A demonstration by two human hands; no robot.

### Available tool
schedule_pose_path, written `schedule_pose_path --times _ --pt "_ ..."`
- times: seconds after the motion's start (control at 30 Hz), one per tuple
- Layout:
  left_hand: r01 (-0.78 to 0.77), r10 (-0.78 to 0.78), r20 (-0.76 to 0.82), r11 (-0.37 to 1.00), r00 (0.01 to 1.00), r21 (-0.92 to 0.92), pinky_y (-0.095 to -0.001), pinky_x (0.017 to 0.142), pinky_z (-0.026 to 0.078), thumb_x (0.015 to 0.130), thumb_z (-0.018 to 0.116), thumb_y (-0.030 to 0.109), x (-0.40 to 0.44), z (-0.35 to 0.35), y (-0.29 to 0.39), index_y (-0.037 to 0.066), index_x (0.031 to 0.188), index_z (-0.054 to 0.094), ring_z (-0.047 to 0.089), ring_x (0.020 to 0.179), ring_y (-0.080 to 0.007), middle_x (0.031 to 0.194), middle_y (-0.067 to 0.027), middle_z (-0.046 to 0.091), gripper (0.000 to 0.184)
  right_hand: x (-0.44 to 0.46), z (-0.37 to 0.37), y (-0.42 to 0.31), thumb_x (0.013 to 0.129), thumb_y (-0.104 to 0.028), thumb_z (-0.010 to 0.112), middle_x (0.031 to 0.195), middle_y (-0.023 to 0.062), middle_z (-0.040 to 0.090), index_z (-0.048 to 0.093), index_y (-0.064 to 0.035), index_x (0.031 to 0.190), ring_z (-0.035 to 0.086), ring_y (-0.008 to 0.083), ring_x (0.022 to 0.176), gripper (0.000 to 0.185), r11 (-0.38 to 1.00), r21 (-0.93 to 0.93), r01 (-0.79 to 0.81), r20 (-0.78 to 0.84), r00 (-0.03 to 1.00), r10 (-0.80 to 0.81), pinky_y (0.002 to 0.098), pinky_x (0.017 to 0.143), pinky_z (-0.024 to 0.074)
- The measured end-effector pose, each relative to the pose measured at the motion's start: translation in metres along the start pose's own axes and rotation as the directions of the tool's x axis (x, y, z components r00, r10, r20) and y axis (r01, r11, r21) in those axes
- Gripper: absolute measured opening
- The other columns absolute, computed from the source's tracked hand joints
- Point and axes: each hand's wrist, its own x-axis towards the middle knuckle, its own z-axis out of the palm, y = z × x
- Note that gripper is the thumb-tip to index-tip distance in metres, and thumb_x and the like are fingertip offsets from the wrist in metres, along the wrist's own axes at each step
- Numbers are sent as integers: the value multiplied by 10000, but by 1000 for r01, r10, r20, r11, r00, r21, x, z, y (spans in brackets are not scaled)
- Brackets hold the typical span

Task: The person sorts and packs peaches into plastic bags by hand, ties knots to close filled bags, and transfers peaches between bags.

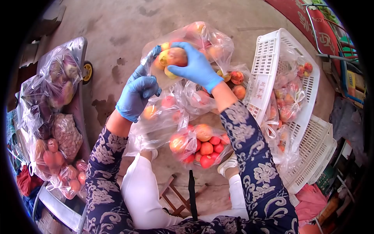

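Observation:
Blue gloves cover both hands. My right hand is wrapped over a yellow-red fruit above a clear plastic bag of fruit. To its left, my left hand has its lower fingers curled in and its index finger raised, pinching at the bag's edge beside the fruit. More fruit lies in loose plastic below the hands. Nearer my body is a clear bag of small red fruits with larger yellow-red ones.
A white crate with bagged fruit stands at the right, another white crate below it. At the left, a cart carries bagged vegetables and bagged red produce. A wooden stool is between my legs.

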Motion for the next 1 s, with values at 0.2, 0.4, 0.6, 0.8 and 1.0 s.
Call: schedule_pose_path --times 0.2,0.4,0.6,0.8,1.0 --pt "-37 37 -11 998 999 -51 -241 642 411 782 493 59 5 -5 4 67 1388 356 326 498 -39 637 66 385 621 20 -8 47 803 -268 616 1194 184 532 435 -17 1265 582 331 1028 557 331 709 -623 568 782 256 409 811 522" --pt "-39 39 0 996 999 -84 -242 645 410 786 496 63 7 -4 4 66 1380 370 333 500 -46 631 56 386 608 6 -5 42 818 -260 620 1232 183 505 401 -39 1297 586 350 1014 571 210 823 -529 480 843 242 387 765 535" --pt "-44 44 3 996 999 -79 -227 631 400 798 503 58 9 -3 -2 77 1388 364 338 511 -48 639 64 388 606 -9 5 41 818 -313 642 1075 111 573 475 -122 1230 613 245 876 484 462 811 -360 295 932 209 278 652 511" --pt "-40 39 -37 999 999 -27 -173 558 368 808 526 34 12 3 -11 101 1392 365 348 520 -36 698 62 448 610 -14 18 13 841 -349 605 889 57 604 552 -123 1074 608 184 783 329 475 794 -379 130 870 476 282 642 503" --pt "39 6 -217 979 976 202 -188 592 431 847 596 92 19 6 -27 92 1430 264 565 769 -80 1011 -32 581 671 -9 22 8 884 -351 525 934 70 619 569 -63 1030 624 186 805 326 222 941 -257 128 873 470 318 646 533"
